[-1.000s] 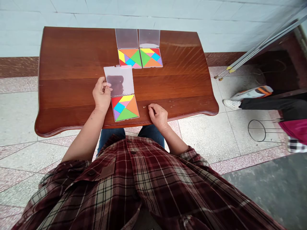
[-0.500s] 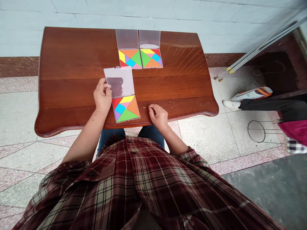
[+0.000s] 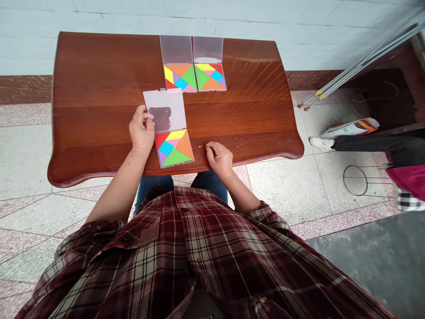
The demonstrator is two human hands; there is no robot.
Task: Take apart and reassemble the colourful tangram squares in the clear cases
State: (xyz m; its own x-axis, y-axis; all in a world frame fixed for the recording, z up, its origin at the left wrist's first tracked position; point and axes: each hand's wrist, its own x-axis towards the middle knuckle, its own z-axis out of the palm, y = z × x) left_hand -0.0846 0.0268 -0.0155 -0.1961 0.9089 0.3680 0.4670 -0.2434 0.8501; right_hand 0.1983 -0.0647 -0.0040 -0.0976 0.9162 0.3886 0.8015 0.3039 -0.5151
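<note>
Head view — the person's left hand (image 3: 141,130) pinches the left edge of a clear frosted plastic lid (image 3: 165,110); narrow grip, fingers curled on the rim, exact finger placement partly hidden; lid lies almost flat, hinged to the far side of a square multicoloured tangram tray (image 3: 174,148); red, yellow, pink, orange, cyan, purple and green plastic pieces fill that tray, which sits just right of the left wrist, near the front edge of a dark reddish-brown polished wooden table (image 3: 99,75).

Right hand (image 3: 219,160) rests on the tabletop at the front edge, fingers (image 3: 210,150) loosely curled, holding nothing; small pale crumbs (image 3: 200,146) lie just beside its fingertips.

Two more open tangram cases sit side by side further up the table — left tray (image 3: 180,77) and right tray (image 3: 210,76), each with its clear lid (image 3: 175,49) (image 3: 208,49) lying flat on the far side; near tray's lid touches the left far tray's near edge or sits just beside it, cannot tell which.

Person wears a maroon-and-cream plaid flannel shirt (image 3: 186,248) and blue jeans (image 3: 152,190). Off to the right, on the speckled terrazzo floor (image 3: 282,190), a second person's leg in black trousers (image 3: 375,146) ends in a white sneaker (image 3: 322,143); metal poles with yellow tips (image 3: 358,66) lean above it.
</note>
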